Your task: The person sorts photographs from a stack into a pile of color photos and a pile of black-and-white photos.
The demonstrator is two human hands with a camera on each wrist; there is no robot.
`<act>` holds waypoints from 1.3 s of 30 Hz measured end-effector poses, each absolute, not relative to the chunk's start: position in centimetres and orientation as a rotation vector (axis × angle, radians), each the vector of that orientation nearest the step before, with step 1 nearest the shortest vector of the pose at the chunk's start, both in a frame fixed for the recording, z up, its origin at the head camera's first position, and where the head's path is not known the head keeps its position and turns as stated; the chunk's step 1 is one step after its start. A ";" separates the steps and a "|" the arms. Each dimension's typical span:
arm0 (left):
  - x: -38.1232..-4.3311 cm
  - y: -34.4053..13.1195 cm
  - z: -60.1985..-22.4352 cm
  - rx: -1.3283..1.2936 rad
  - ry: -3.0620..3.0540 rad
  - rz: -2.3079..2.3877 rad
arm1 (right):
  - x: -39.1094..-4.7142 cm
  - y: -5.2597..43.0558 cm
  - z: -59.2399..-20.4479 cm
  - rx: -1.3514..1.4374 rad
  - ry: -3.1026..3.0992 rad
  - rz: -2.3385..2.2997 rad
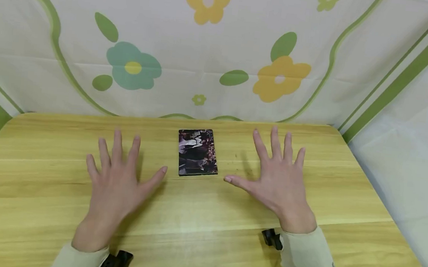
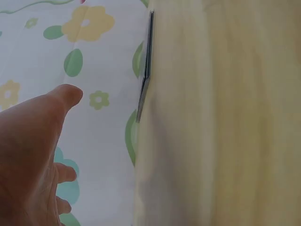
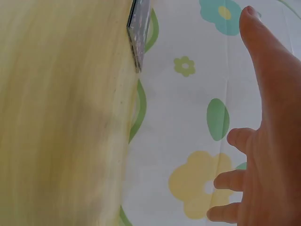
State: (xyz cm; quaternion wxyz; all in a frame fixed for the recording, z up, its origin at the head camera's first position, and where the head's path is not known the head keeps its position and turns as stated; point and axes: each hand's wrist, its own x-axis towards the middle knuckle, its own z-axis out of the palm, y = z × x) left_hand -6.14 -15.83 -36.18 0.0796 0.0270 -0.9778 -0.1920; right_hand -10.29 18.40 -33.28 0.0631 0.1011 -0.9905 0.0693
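A thin, dark rectangular item with a picture printed on its cover lies flat on the wooden table, near its back edge. It looks like a booklet or slim case; the frames do not settle which. To its left my left hand is spread above the tabletop, fingers apart and thumb toward the item without touching it. On the other side my right hand is spread likewise, its thumb a short way from the item's right edge. Both wrist views show the item edge-on, as a narrow strip. Neither hand holds anything.
The wooden table reaches back to a white cloth printed with flowers and leaves. More white cloth hangs along the right side. A black wrist mount sits at the left cuff, and another mount at the right.
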 end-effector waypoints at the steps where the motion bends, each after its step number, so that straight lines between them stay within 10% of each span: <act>1: -6.1 -15.8 -36.4 0.083 -2.928 -0.580 | -10.3 18.4 -33.4 0.303 -2.997 0.215; 11: -6.1 -15.5 -36.7 0.040 -2.904 -0.688 | -10.7 18.8 -33.8 0.321 -3.001 0.399; 24: -7.4 -13.2 -37.2 0.450 -2.546 -1.804 | -12.7 15.7 -38.5 -0.154 -2.639 1.834; 39: -7.5 -12.3 -39.0 0.589 -2.413 -1.839 | -12.7 14.9 -40.1 -0.266 -2.502 1.910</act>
